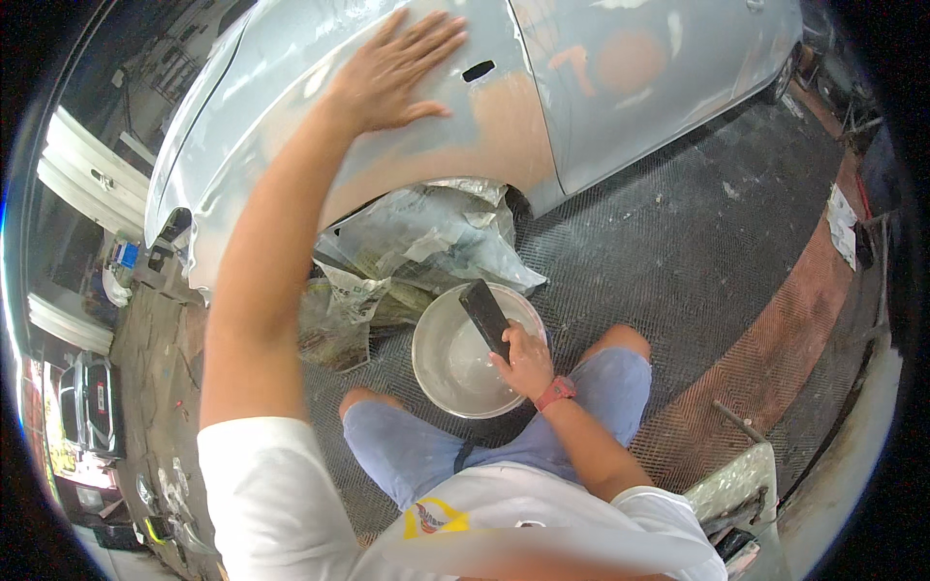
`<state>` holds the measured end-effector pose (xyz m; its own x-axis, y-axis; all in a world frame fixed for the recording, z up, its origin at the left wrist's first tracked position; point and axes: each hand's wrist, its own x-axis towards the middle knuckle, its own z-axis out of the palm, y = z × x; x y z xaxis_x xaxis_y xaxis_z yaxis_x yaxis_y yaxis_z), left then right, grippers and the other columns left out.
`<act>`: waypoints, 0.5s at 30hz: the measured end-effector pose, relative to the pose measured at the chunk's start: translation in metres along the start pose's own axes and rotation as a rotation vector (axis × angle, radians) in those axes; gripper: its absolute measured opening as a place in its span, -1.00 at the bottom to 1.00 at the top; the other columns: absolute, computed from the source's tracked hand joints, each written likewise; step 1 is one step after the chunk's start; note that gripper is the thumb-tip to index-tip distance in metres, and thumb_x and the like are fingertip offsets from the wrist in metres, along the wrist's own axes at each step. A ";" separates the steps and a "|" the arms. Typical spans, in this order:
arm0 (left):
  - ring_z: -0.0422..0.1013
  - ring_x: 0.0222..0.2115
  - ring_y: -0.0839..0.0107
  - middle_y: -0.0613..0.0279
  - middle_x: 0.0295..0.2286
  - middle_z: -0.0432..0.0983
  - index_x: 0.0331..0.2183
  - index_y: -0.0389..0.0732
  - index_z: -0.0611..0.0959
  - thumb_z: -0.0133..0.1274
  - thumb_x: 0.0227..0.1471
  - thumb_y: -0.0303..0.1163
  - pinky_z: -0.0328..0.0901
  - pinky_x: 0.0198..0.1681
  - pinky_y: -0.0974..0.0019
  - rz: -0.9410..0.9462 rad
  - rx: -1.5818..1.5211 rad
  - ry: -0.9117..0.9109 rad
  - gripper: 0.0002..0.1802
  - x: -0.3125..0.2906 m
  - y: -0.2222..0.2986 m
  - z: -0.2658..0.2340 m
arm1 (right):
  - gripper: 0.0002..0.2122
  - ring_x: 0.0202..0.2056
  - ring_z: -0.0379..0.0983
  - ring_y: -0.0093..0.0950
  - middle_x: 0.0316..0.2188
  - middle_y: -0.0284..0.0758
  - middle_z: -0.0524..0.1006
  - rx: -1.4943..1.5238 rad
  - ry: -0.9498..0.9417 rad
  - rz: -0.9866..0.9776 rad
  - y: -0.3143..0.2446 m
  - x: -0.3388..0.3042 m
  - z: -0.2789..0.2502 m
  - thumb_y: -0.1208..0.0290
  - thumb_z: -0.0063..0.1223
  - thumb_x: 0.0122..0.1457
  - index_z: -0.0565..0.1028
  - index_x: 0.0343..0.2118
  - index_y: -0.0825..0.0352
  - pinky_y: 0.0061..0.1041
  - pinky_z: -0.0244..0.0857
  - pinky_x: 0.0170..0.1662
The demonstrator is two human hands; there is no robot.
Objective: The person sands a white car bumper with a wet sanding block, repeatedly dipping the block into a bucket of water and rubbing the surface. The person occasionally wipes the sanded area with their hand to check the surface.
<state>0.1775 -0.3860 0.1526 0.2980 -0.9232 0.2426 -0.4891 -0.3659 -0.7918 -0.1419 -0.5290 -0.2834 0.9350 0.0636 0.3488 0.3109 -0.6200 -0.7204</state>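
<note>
My left hand (395, 76) lies flat with fingers spread on the car fender (291, 145), whose grey surface carries tan and whitish patches. Just right of the fingers is a small dark slot in the panel. In my right hand (529, 360) is a black sanding block (484, 315), gripped at its lower end and tilted over a white bucket (426, 382). Cloudy liquid seems to fill part of the bucket, which stands between my knees. A red watch (555, 392) is on my right wrist.
Crumpled plastic and paper sheeting (426, 237) covers the wheel area below the fender. The grey car door (630, 107) lies to the right. Dark ribbed matting (668, 232) covers the floor, with a reddish strip (765, 358) at right. Another vehicle (94, 405) is at far left.
</note>
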 end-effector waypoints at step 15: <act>-0.16 0.64 0.22 0.29 0.63 -0.05 0.63 0.05 0.09 -0.16 0.28 0.57 -0.34 0.68 -0.17 -0.144 -0.120 -0.147 0.18 -0.154 0.006 -0.018 | -0.49 -0.08 0.62 0.12 0.07 -0.03 0.59 -0.015 0.074 -0.045 0.007 -0.004 0.006 0.19 0.44 0.26 0.38 0.07 0.33 0.06 0.47 -0.03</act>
<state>0.1142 -0.2479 0.1206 0.4832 -0.8369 0.2569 -0.5244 -0.5117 -0.6805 -0.1420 -0.5286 -0.2935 0.9050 0.0336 0.4242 0.3488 -0.6294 -0.6944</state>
